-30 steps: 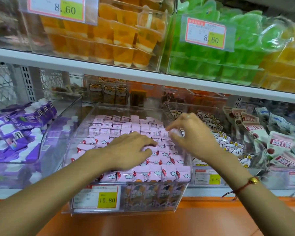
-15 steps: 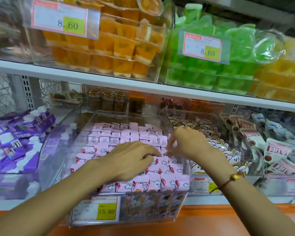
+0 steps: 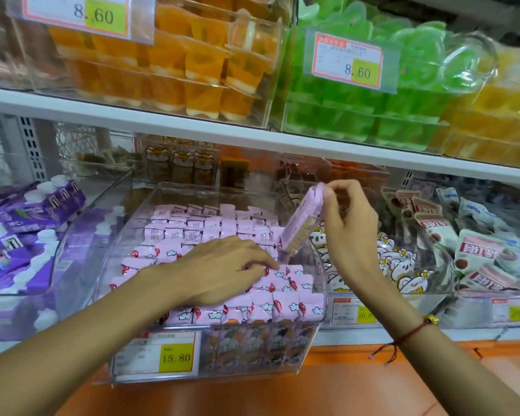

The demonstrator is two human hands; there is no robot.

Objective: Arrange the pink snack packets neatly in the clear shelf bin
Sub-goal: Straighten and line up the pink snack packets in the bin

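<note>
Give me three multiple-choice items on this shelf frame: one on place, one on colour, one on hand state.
1. Where is the lifted pink packet?
A. Above the right side of the clear bin
B. On the upper shelf
C. In the purple-pack bin

2. What colour is the 15.80 patch on the price tag at the bin's front?
A. Green
B. Yellow
C. Pink

3. What is the left hand doing?
A. Pinching a price tag
B. Hanging below the shelf
C. Resting on the pink packets in the bin

Answers: 1 A, the right hand pinches its top there, packet tilted. 2 B, the number sits on yellow. 3 C, it lies on the rows.
</note>
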